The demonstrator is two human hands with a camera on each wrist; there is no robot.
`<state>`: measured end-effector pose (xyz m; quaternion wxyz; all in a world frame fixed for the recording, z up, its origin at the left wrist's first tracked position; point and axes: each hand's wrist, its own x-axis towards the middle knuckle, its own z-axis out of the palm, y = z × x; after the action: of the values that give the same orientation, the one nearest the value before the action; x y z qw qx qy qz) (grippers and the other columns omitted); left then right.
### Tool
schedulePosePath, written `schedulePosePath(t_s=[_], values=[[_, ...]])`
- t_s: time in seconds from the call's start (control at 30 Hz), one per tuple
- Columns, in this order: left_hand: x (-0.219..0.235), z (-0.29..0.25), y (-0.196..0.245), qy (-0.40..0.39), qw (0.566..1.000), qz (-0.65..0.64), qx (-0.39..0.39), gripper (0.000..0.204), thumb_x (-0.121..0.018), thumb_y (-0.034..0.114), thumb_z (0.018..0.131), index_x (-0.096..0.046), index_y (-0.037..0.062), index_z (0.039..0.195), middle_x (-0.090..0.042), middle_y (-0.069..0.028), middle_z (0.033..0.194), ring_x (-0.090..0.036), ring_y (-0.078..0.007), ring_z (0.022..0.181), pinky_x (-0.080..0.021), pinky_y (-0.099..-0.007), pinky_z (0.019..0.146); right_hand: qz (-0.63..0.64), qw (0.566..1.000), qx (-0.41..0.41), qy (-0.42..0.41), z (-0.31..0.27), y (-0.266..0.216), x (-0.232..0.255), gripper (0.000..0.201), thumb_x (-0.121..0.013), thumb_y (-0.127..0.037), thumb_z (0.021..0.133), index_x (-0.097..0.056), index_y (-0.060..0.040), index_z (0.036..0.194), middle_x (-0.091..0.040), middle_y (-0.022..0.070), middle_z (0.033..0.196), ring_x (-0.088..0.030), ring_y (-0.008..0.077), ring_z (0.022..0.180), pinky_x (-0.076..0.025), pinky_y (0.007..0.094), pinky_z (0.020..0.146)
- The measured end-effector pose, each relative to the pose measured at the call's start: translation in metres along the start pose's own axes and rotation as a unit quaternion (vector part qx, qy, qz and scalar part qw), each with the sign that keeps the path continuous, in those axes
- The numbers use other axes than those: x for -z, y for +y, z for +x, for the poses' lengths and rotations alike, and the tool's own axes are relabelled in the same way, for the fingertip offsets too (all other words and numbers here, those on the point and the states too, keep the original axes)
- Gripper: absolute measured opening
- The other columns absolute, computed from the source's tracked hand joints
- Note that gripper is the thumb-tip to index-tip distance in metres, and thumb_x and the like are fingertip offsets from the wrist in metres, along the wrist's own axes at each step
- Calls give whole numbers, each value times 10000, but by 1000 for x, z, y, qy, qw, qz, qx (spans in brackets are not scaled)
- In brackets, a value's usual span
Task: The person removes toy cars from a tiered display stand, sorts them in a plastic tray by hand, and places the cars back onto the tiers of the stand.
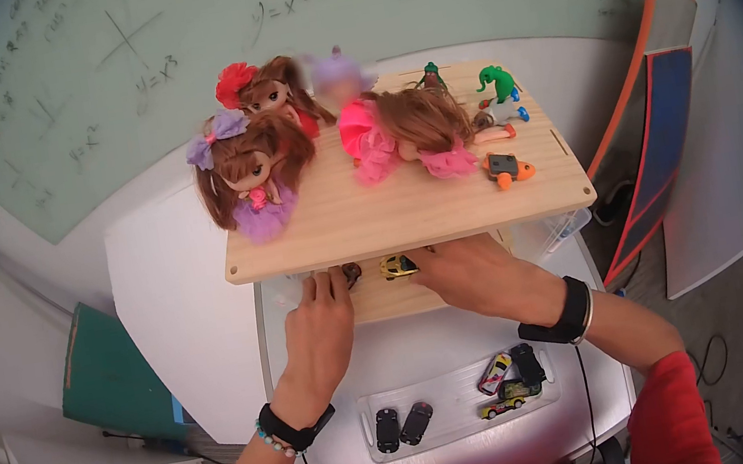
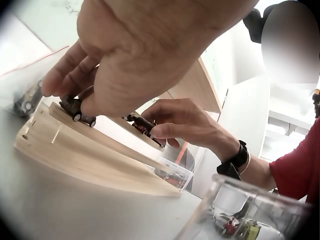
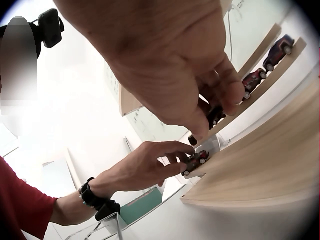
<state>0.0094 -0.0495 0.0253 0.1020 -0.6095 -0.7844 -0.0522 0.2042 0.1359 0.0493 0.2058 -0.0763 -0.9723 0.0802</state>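
My left hand [image 1: 326, 282] reaches under the wooden top board [image 1: 408, 217] and pinches a small dark toy car [image 2: 77, 109] on the lower wooden shelf [image 2: 85, 155]. Beside it, my right hand [image 1: 419, 261] pinches a yellow toy car [image 1: 398, 266] on the same shelf. That car looks dark from the side in the right wrist view, under the right fingers [image 3: 225, 92]. Two more toy cars [image 3: 254, 79] stand further along a ledge. The board hides most of the shelf in the head view.
Three dolls [image 1: 252, 168] lie on the top board with a green dinosaur [image 1: 496, 79] and an orange toy [image 1: 506, 169]. A clear tray [image 1: 459, 430] with several toy cars sits near me on the white table. A whiteboard stands behind.
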Motion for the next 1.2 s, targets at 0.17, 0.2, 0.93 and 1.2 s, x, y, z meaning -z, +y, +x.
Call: schedulePosePath(t_s=[0.17, 0.2, 0.93, 1.2], values=[[-2, -3, -2, 29, 999, -5, -43, 768, -747, -131, 796, -554, -155, 1540, -682, -273, 1335, -737, -404, 1205, -701, -428, 846, -17, 999, 29, -21, 4, 11, -24, 418, -747, 53, 891, -706, 102, 1304, -762, 303, 1157, -772, 492, 1123, -648, 551, 924], [-3, -2, -3, 28, 999, -7, -42, 768, -747, -131, 796, -554, -155, 1540, -682, -273, 1335, -737, -404, 1205, -701, -428, 846, -17, 999, 39, -27, 4, 13, -25, 426, -729, 81, 871, -705, 119, 1295, -763, 306, 1132, -777, 497, 1109, -660, 543, 902], [38, -54, 1, 78, 989, -90, -92, 602, -772, -71, 857, -673, -33, 1450, -703, -173, 1295, -764, -333, 1066, -672, -401, 751, -62, 997, 17, -46, -23, -15, 36, 478, -773, -7, 860, -674, 16, 1327, -707, 167, 1246, -784, 357, 1106, -662, 486, 816], [61, -106, 47, -52, 943, -185, -272, 453, -781, 76, 858, -720, 4, 1301, -698, -107, 1277, -696, -266, 1182, -654, -381, 881, 101, 971, 74, -203, -103, -57, 78, 300, -754, -18, 897, -665, -8, 1183, -665, 149, 1133, -796, 354, 992, -634, 485, 750]])
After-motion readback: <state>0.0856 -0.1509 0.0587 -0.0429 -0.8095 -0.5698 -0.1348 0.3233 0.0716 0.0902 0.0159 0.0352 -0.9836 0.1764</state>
